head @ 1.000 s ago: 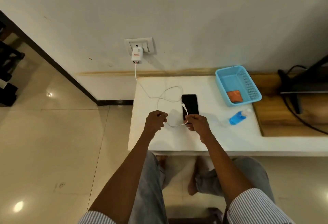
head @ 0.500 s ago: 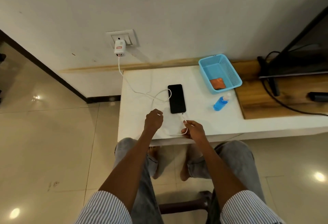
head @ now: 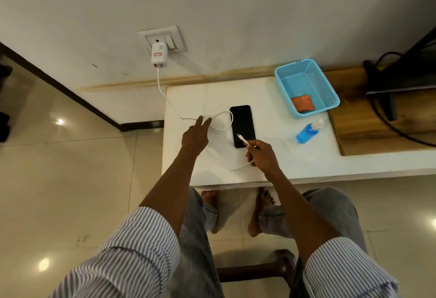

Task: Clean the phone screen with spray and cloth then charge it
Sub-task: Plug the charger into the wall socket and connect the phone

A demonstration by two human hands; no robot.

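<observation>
So this looks like the charging part of the job: the person's right hand point(head: 260, 156) is pinching the white charging cable point(head: 219, 130) just behind its plug point(head: 241, 137), thumb and fingertips closed on it, with the metal tip sticking out past the fingers and hovering over the lower end of the phone point(head: 243, 125). The phone lies flat and dark-screened on the white table point(head: 259, 94), right beyond those fingertips, not plugged in yet. The left hand point(head: 195, 136) is stretched out flat-ish with fingers straight and two of them spread in a V, the tips at the loop of cable slack, gripping nothing; can't tell if they actually touch the cord. The other end of the cable runs up to the white adapter point(head: 159, 55) in the wall socket point(head: 161, 38). Next move is probably fiddly: the plug has to be lined up with the port on the phone's near edge and pushed in, and the phone likely needs steadying so it doesn't slide. As for containers, the blue mesh basket point(head: 325, 89), well off to the right of the right-hand fingers, holds an orange cloth point(head: 303, 103) and nothing else visible. The spray bottle point(head: 308, 132) with blue liquid lies on the table just in front of the basket, outside it.
</observation>
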